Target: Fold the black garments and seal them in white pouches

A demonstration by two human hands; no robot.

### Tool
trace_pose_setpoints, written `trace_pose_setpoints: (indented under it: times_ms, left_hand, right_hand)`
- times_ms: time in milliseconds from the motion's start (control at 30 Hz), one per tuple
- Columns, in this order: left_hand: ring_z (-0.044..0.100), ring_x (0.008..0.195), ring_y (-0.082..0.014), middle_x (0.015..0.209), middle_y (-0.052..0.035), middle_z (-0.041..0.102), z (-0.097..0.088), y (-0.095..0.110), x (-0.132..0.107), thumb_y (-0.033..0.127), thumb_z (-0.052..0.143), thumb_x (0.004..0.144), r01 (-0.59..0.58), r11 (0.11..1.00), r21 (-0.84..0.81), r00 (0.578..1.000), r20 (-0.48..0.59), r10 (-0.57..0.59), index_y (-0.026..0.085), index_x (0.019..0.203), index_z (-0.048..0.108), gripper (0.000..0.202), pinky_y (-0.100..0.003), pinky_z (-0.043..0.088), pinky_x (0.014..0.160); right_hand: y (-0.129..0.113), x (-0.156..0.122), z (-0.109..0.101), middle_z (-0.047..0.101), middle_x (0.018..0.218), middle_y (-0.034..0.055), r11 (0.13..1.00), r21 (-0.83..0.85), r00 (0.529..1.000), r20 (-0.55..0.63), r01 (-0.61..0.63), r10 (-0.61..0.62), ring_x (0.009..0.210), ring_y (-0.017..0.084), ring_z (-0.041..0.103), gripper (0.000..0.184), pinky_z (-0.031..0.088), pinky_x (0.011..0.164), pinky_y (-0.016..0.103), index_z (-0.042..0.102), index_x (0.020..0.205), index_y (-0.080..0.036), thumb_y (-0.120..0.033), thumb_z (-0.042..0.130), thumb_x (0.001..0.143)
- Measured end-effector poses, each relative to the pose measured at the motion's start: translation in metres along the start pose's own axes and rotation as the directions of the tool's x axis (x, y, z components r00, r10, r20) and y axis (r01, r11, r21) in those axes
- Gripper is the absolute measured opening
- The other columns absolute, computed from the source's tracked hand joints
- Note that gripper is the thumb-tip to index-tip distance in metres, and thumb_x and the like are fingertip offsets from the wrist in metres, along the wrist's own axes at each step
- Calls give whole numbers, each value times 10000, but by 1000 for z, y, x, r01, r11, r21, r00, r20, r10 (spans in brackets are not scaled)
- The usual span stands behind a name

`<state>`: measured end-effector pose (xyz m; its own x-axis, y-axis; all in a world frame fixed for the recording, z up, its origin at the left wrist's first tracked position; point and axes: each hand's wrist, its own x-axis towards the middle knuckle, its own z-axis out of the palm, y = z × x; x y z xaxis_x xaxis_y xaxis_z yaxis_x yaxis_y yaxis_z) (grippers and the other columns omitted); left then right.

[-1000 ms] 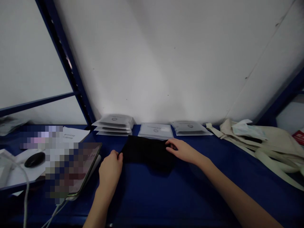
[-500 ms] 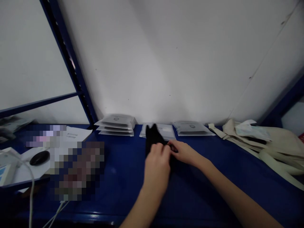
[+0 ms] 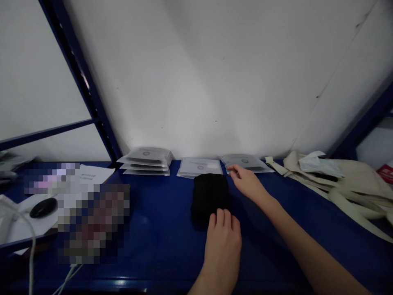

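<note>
The black cloth [image 3: 210, 197], spread flat and wide a second ago, now sits folded into a compact, roughly square bundle on the blue bench [image 3: 159, 241], its soft edges slightly rounded. The left hand [image 3: 222, 248] has come to its near edge, open and palm down, with the fingertips [image 3: 219, 217] touching or just beside the fold and no grip visible. The right hand [image 3: 247, 183] has left the cloth and stretches open past the bundle's far right corner, its fingertips [image 3: 230, 168] at the edge of a clear plastic packet [image 3: 247, 162]; it does not appear to hold it, though the contact is hard to judge. Directly behind the bundle lies a single flat packet [image 3: 199, 167], and farther left behind it stands a small stack of similar packets [image 3: 145, 160]. Well to the bundle's right, a cream canvas tote bag [image 3: 334, 184] lies crumpled, with a red card [image 3: 386, 173] beyond it. Well to the bundle's left are a printed sheet of paper [image 3: 95, 175], a black computer mouse [image 3: 43, 207] and a white cable [image 3: 30, 254], while a pixelated patch [image 3: 93, 223] hides what lies nearer. Behind the bundle rises a white wall [image 3: 215, 82], framed on the left by a blue steel upright [image 3: 81, 90].
</note>
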<state>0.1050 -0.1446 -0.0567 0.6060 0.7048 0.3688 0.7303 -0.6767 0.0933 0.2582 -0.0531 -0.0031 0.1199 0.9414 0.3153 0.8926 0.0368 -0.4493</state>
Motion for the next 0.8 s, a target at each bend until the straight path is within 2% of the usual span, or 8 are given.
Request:
trace_pose_setpoints:
  times_ms: [67, 133, 200, 267, 400, 500, 600, 800]
  left_hand:
    - [487, 1175, -348, 1243, -233, 532, 0, 3, -4, 169, 539, 806, -3, 1000, 16, 1000, -23, 3, 77, 1196, 564, 402, -473, 467, 912]
    - [415, 1253, -367, 1337, -218, 467, 1, 4, -8, 203, 547, 812, 14, 1000, 22, 997, -74, -13, 110, 1298, 489, 498, -504, 440, 954]
    - [345, 1302, -383, 1401, -192, 406, 1, 2, -11, 239, 558, 815, 70, 997, 17, 992, -110, -68, 161, 1361, 422, 568, -545, 408, 980]
    - [313, 1310, -414, 1421, -186, 380, 3, 0, -14, 297, 577, 808, 139, 990, 5, 987, -87, -138, 176, 1352, 440, 574, -587, 391, 977]
    - [306, 1303, -442, 1406, -174, 409, 5, -7, -21, 372, 562, 812, 201, 980, -12, 980, -8, -201, 183, 1262, 542, 489, -630, 360, 976]
    - [316, 1300, -433, 1385, -148, 444, -5, -14, -26, 351, 537, 828, 202, 979, -39, 979, 47, -201, 205, 1196, 580, 398, -637, 358, 965]
    - [352, 1295, -370, 1325, -116, 506, -24, -29, -26, 261, 453, 875, 257, 962, -87, 962, 116, -247, 191, 1072, 612, 263, -563, 395, 961]
    - [522, 1089, -246, 1097, -80, 567, -53, -78, -11, 176, 493, 851, 389, 921, -38, 904, 210, -373, 173, 911, 578, 104, -376, 455, 876]
  right_hand:
    - [-7, -2, 0, 657, 1027, 92, 993, 70, 992, -84, 99, -94, 949, 235, 603, 300, 448, 864, 379, 610, 1057, -196, -261, 384, 869]
    - [-15, -6, 3, 626, 1102, 87, 957, 106, 962, -77, 269, -262, 1029, 225, 569, 303, 425, 923, 388, 599, 1085, -208, -289, 399, 872]
    - [-19, -11, 11, 565, 1230, 96, 915, 108, 918, 35, 389, -394, 1162, 227, 493, 339, 368, 1000, 406, 576, 1153, -208, -313, 414, 875]
    - [-20, -14, 20, 484, 1341, 117, 905, 89, 885, 189, 415, -424, 1255, 240, 409, 404, 314, 1046, 429, 538, 1231, -188, -350, 417, 882]
    - [-17, -17, 29, 486, 1336, 137, 933, 65, 865, 358, 353, -352, 1255, 255, 404, 465, 315, 1041, 434, 492, 1288, -154, -393, 380, 904]
    - [-15, -16, 25, 559, 1243, 136, 960, 68, 890, 362, 271, -277, 1165, 250, 486, 402, 363, 993, 396, 545, 1199, -140, -362, 430, 884]
    - [-13, -13, 18, 605, 1167, 146, 995, 50, 922, 373, 89, -101, 1059, 251, 561, 406, 421, 903, 359, 547, 1160, -125, -361, 523, 831]
    - [-10, -8, 5, 680, 882, 106, 997, -36, 837, 542, -66, 75, 816, 238, 626, 469, 450, 682, 297, 587, 1101, -104, -445, 573, 779]
